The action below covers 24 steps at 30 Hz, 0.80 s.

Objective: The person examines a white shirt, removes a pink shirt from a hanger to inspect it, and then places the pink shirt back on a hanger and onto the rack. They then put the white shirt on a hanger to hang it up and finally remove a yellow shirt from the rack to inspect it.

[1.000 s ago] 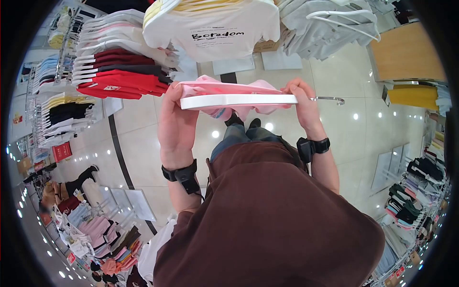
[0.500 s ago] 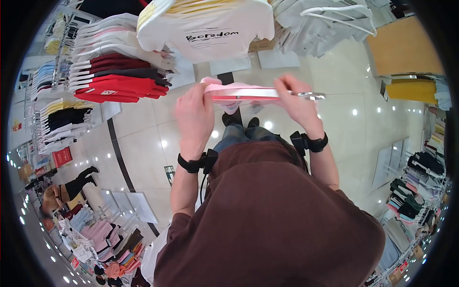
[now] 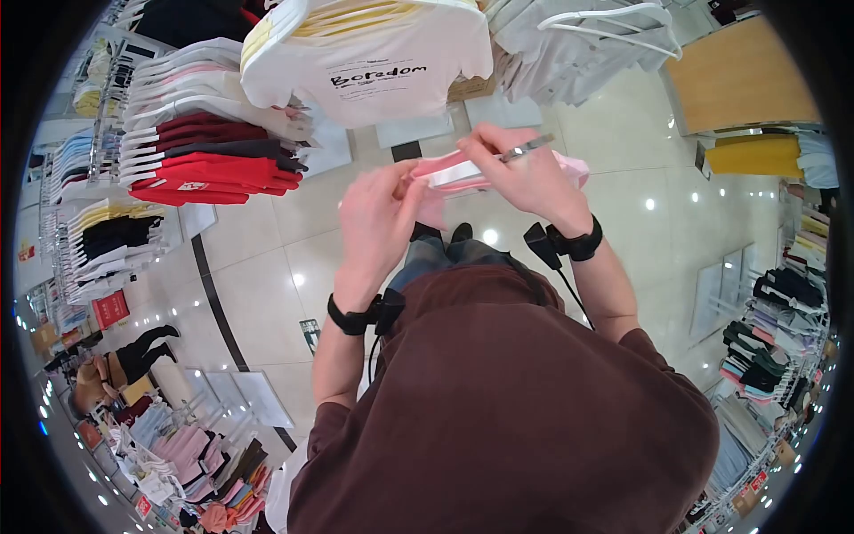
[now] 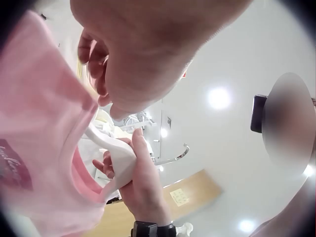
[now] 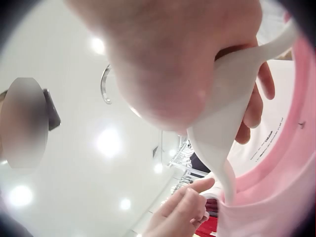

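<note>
A pink T-shirt (image 4: 44, 108) hangs in front of the body at chest height, its neckline toward me. Inside the neckline runs a white hanger (image 5: 222, 98), one arm reaching down into the shirt in the right wrist view. My right hand (image 3: 529, 178) grips the hanger's broad middle just below the metal hook (image 4: 175, 157), with the thumb on the near face and fingers behind. My left hand (image 3: 378, 218) pinches the shirt's edge at the left of the neckline. Part of the shirt shows beyond my right hand in the head view.
Ahead hangs a rack of white T-shirts (image 3: 382, 80) with black lettering. Red shirts (image 3: 213, 178) hang to its left, and grey clothes with a bare white hanger (image 3: 614, 22) to its right. A wooden counter (image 3: 743, 80) stands at right. Another person (image 3: 120, 369) is at far left.
My right hand has slid left to the hanger's middle, bringing the hook with it. My left hand has come inward from the hanger's end to the neckline; less of the hanger shows.
</note>
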Each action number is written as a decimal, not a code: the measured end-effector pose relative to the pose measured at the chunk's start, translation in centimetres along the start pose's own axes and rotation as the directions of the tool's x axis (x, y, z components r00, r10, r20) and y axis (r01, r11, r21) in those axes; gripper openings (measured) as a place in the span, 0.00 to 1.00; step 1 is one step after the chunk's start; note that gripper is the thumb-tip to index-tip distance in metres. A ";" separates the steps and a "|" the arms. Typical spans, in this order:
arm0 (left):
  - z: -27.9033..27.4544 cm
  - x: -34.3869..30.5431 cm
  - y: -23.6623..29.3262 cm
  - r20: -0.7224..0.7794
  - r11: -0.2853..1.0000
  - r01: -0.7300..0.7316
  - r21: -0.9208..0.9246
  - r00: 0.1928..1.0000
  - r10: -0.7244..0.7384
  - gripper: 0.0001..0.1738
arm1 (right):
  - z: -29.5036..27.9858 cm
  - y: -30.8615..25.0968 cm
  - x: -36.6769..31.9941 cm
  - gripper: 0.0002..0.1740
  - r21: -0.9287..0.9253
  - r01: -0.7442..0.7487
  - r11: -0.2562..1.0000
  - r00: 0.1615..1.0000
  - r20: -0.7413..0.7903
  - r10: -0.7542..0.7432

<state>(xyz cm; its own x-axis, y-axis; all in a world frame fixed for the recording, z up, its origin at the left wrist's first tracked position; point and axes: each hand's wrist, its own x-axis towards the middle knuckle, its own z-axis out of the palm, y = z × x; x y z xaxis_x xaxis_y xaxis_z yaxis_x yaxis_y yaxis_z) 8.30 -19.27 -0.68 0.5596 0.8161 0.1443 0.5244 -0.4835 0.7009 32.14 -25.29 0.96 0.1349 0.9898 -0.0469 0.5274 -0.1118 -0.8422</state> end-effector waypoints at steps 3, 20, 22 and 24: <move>-1.3 0.6 -0.5 -0.161 0.942 -0.240 0.234 0.946 0.281 0.19 | -0.5 -0.5 -0.2 0.21 0.129 -0.036 0.991 0.999 0.019 0.033; -7.0 -0.9 -6.0 -0.054 0.948 -0.006 0.318 0.998 0.025 0.10 | -4.5 4.8 -1.3 0.12 -0.237 0.157 0.959 0.988 0.042 -0.152; -6.9 -1.2 -6.3 -0.033 0.952 -0.001 0.307 0.999 0.012 0.09 | -4.2 5.1 -1.4 0.12 -0.289 0.223 0.931 0.973 0.004 -0.232; -7.5 -1.1 -6.1 -0.037 0.962 -0.041 0.269 0.998 0.052 0.09 | -4.3 5.3 -1.3 0.11 -0.343 0.287 0.894 0.948 -0.031 -0.316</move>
<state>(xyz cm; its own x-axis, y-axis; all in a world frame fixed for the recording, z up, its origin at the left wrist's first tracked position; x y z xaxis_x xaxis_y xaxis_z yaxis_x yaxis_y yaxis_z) -0.34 -14.84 0.14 0.5625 0.8006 0.2063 0.6546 -0.5837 0.4804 38.39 -27.53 -1.11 -0.0131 0.9712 0.2381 0.7985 0.1535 -0.5822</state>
